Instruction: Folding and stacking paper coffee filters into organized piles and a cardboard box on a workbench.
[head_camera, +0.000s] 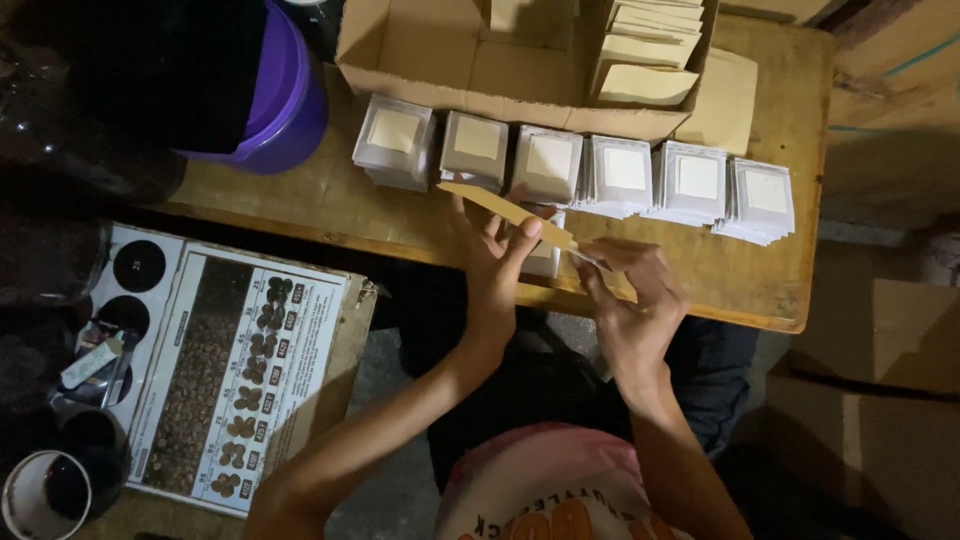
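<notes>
— Both hands hold one thing? 
— Yes: the left hand (495, 262) pinches a flat tan cardboard piece (505, 210) between thumb and fingers, and the right hand (630, 290) closes its fingertips on the piece's right end, just above the near edge of the wooden table (330, 205).

— Where does the piece sit in the scene? 
— Held edge-on and tilted, its left end higher and farther, in front of a row of white card stacks (580, 170) lined up across the table. One more stack lies partly hidden behind the left hand.

— And beyond the row? 
— An open cardboard box (440, 50) stands at the far side, with tan cardboard sheets (645, 45) leaning inside its right part. A purple bucket (290, 95) sits at the far left of the table.

— Anything nearer? 
— To the left, low down, a printed chart (240, 370) with dark circles and rows of small brown items lies flat; a round cup (45, 490) is at the near left corner.
</notes>
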